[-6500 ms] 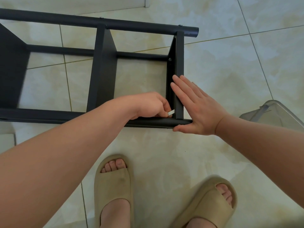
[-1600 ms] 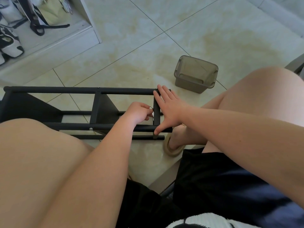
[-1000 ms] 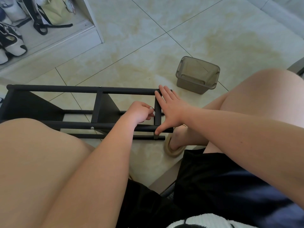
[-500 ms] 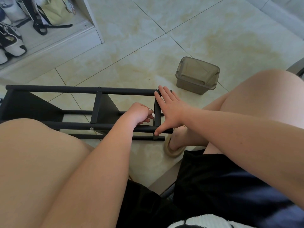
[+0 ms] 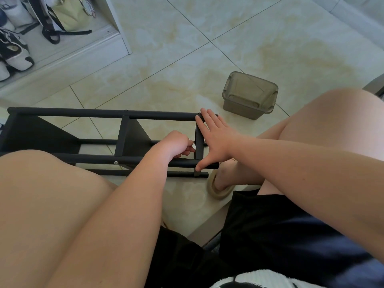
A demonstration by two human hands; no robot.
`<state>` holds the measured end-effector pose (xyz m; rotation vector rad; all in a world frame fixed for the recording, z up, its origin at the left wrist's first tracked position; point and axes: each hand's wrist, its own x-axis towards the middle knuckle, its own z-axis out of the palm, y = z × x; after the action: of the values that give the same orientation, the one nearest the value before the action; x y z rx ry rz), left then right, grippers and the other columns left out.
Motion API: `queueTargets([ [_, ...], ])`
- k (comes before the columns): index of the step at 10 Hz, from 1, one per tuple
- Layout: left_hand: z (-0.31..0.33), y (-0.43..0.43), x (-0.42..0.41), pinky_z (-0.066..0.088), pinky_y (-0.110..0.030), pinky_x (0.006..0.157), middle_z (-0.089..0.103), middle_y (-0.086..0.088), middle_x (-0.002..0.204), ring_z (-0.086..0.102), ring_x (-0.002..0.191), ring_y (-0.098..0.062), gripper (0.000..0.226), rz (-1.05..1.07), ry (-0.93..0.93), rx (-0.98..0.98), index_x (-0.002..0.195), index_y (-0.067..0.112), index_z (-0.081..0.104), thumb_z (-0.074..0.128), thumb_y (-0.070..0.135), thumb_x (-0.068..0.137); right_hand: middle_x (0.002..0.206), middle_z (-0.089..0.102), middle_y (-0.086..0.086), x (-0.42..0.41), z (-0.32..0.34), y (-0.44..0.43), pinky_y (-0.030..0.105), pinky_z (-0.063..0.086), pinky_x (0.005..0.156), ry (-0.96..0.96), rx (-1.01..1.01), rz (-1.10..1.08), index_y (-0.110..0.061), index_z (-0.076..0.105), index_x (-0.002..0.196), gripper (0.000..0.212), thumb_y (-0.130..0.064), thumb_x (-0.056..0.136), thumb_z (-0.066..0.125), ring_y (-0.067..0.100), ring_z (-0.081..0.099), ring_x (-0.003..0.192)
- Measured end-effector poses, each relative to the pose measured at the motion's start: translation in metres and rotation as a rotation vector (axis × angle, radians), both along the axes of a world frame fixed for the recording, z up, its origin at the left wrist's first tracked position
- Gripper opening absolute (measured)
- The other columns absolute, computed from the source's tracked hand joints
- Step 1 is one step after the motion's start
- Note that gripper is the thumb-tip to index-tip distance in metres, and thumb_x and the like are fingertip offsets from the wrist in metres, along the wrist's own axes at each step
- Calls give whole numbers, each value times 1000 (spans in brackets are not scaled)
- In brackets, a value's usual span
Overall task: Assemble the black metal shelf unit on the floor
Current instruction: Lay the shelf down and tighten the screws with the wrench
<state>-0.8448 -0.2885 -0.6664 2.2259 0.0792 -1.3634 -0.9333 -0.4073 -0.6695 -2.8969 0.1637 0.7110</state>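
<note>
The black metal shelf unit lies on its side on the tiled floor in front of my knees, its round posts running left to right. My right hand lies flat with straight fingers against the end shelf panel at the unit's right end, the thumb on the near post. My left hand reaches inside the frame just left of that panel, fingers curled round a small silver tool that is mostly hidden.
A translucent grey plastic box stands on the floor right of the unit. A white cabinet with shoes and bags is at the far left. My bare knees and a beige slipper crowd the near side.
Since 6.5 s ago I have sat down and the view has pulled back. Over the last second both hands keep their places; the left hand shifts only slightly at the panel.
</note>
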Motion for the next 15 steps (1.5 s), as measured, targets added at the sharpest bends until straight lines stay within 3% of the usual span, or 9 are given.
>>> queueTargets([
  [2, -4, 1, 0, 47, -30, 82, 65, 10, 49, 60, 66, -6, 20, -37, -24, 17, 87, 17, 59, 48, 20, 103, 163, -30, 16, 0, -1, 0, 46, -10, 125, -1, -6, 1, -8, -21, 157, 160, -101, 49, 54, 31, -29, 151],
  [4, 2, 1, 1, 47, -31, 86, 68, 4, 75, 62, 87, -12, 23, -69, -24, -5, 118, 11, 62, 45, 15, 104, 163, -30, 17, 0, -2, 0, 46, -10, 125, -5, -7, 5, -8, -20, 157, 160, -101, 51, 54, 31, -29, 151],
  [6, 7, 4, 0, 46, -36, 102, 73, -6, 115, 64, 111, -21, 23, -205, -72, 1, 114, 8, 64, 44, 11, 104, 163, -30, 17, 0, -1, 0, 45, -11, 125, -7, -10, 7, -8, -21, 157, 160, -101, 51, 54, 31, -28, 151],
  [8, 6, 14, 0, 44, -32, 89, 74, -11, 111, 57, 90, -20, 28, -295, -113, -47, 112, 7, 64, 40, 1, 98, 163, -30, 16, -1, 0, 0, 45, -11, 125, -3, -11, 4, -8, -21, 157, 160, -100, 51, 54, 31, -29, 151],
  [9, 4, 20, 2, 45, -34, 95, 75, -9, 106, 59, 91, -21, 28, -330, -125, -68, 118, 5, 64, 43, 3, 99, 163, -31, 16, -1, 0, 1, 45, -12, 125, -1, -10, 3, -8, -21, 157, 160, -100, 51, 55, 31, -29, 151],
  [11, 2, 26, 3, 45, -41, 104, 74, -8, 108, 63, 111, -28, 15, -399, -150, -76, 101, 13, 63, 50, 5, 98, 163, -31, 15, -1, 0, 0, 44, -13, 123, -3, -1, 2, -8, -21, 157, 160, -100, 51, 56, 30, -30, 150],
  [12, 2, 28, 2, 46, -42, 104, 73, -9, 109, 64, 110, -28, 14, -408, -157, -80, 99, 12, 64, 51, 6, 98, 163, -31, 15, -1, 0, 1, 44, -13, 123, -2, -1, 1, -8, -21, 157, 160, -100, 51, 56, 30, -29, 151],
  [15, 7, 31, -1, 40, -30, 77, 65, 1, 95, 58, 91, -21, 17, -536, -228, -36, 88, 22, 61, 52, 10, 97, 162, -32, 15, -1, 1, 1, 44, -12, 124, 3, -6, 0, -9, -22, 157, 160, -100, 51, 55, 30, -30, 150],
])
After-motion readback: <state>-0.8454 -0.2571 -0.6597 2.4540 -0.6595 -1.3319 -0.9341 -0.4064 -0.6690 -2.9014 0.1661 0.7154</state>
